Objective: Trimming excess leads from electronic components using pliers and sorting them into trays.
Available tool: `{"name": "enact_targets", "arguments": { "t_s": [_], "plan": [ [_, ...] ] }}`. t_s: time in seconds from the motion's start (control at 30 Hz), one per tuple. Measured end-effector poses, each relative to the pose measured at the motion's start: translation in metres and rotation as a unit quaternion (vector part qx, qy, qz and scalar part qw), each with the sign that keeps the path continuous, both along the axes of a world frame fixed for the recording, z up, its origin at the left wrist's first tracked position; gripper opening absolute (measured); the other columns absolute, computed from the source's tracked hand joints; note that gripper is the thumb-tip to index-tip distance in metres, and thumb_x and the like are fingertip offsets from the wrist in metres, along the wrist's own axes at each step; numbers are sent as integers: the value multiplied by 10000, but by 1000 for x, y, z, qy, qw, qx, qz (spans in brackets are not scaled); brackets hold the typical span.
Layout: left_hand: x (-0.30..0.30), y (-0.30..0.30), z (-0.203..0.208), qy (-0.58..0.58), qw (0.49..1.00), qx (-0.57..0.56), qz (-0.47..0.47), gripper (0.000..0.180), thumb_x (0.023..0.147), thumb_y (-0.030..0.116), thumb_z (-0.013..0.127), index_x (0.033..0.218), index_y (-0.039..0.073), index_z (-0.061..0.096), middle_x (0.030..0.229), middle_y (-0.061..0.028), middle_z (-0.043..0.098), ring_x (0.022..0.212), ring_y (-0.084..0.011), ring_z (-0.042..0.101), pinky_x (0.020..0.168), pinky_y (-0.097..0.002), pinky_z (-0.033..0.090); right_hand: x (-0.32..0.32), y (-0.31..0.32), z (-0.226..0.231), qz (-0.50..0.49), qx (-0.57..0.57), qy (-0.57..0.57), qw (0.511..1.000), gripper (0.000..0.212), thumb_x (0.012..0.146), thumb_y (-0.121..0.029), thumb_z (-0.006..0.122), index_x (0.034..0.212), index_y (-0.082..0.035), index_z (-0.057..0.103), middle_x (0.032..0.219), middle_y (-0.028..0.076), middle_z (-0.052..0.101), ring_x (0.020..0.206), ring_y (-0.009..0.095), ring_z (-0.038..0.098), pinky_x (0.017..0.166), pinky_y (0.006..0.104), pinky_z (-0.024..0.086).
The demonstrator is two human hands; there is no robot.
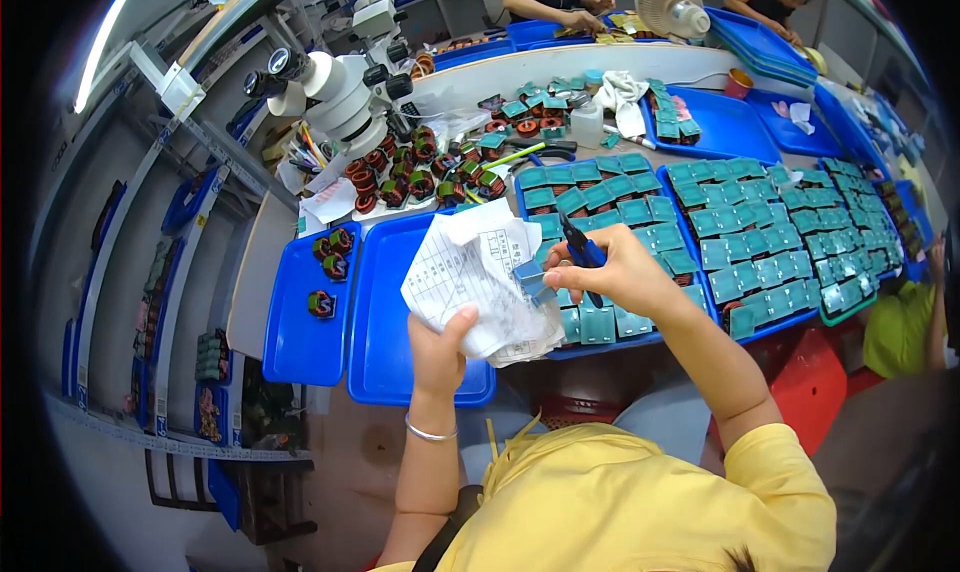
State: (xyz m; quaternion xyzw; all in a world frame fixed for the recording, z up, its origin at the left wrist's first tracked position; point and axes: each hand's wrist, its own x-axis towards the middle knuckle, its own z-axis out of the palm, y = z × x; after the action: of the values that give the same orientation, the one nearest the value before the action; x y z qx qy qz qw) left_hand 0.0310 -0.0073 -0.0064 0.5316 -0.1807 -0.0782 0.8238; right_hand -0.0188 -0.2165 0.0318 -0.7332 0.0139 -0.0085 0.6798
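My left hand [438, 350] is closed around the lower left edge of a crumpled stack of printed paper sheets [465, 282], its thumb lying on top. My right hand [625, 272] is at the stack's right edge. Its thumb and forefinger pinch a small blue block [530, 275] against the paper. Tucked in the same hand is a pair of pliers [580, 244] with dark blue and black handles, its dark end pointing up and away. The papers are above the right side of a blue tray [385, 347].
Trays of green-topped coil parts [745, 237] fill the right side. A smaller blue tray [300, 350] holds several coils. Behind are loose coils [420, 182], a microscope [335, 92] and a fan [672, 7]. Co-workers sit across the bench; a red stool [815, 372] stands right.
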Motion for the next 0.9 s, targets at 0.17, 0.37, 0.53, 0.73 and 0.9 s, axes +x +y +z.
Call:
{"name": "enact_targets", "arguments": {
  "t_s": [0.17,0.37,0.53,0.73,0.9],
  "plan": [
    [2,5,-2,35,997,-22,-63,643,654,-31,592,1243,-47,335,1163,-151,481,1074,-254,497,898,-357,414,-8,-13,7,-16,-19,7,1000,275,692,-187,732,841,16,622,691,31,602,583,64,540,548,217,430],
    [4,14,-13,38,997,7,68,435,761,-15,604,1160,-53,435,1080,-133,546,950,-216,561,812,-331,460,36,-115,56,-189,-161,-293,923,294,687,-239,724,853,-26,608,755,23,591,721,88,529,690,271,438],
    [0,32,-28,20,992,93,82,367,811,11,558,1147,-58,427,1083,-131,538,959,-225,555,841,-340,446,88,-203,180,-339,-247,-448,790,422,650,-170,741,984,-31,524,759,57,600,706,113,559,643,265,452],
    [3,16,-26,60,993,80,59,386,800,19,577,1146,-65,426,1086,-137,538,947,-222,559,832,-326,452,169,-296,259,-473,-380,-361,708,552,593,-323,761,994,-3,559,886,180,613,863,280,597,760,342,464],
    [-7,0,-17,38,978,192,67,218,805,30,586,995,-71,555,1004,-106,578,847,-161,568,767,-262,436,198,-341,277,-443,-434,-548,562,601,573,-305,723,1053,-28,488,1012,148,491,922,289,477,844,374,393]
  ]
}}
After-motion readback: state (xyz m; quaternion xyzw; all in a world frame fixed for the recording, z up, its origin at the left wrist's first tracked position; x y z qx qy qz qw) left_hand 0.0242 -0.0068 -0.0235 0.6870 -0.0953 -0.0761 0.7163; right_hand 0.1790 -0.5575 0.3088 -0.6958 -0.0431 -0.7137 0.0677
